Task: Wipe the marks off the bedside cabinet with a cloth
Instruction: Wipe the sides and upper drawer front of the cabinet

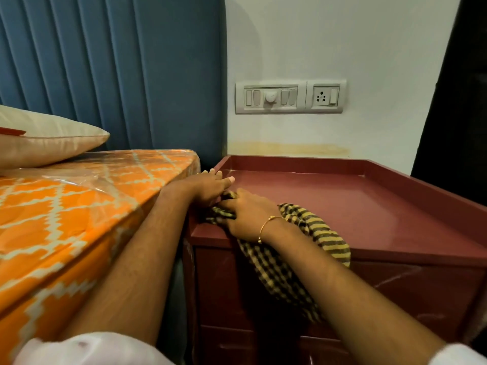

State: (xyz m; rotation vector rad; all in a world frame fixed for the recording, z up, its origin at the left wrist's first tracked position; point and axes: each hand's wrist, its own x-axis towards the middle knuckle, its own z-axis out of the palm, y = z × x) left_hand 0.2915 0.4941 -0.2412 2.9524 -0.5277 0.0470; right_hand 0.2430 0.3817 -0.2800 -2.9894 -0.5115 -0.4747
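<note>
Maroon bedside cabinet (342,204), raised rim; striped cloth (316,227) draped over front edge.

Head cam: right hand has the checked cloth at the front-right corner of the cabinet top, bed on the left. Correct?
Not quite. The head view shows the right hand gripping the checked cloth at the front-left corner of the cabinet top, beside the bed. The rest holds.

No text, label, brand, number or sign can be read anywhere in this view. The switch plate (290,97) on the wall, up and beyond where the hands meet, shows only plain rockers, a dial and a socket, with no lettering that can be made out.
</note>
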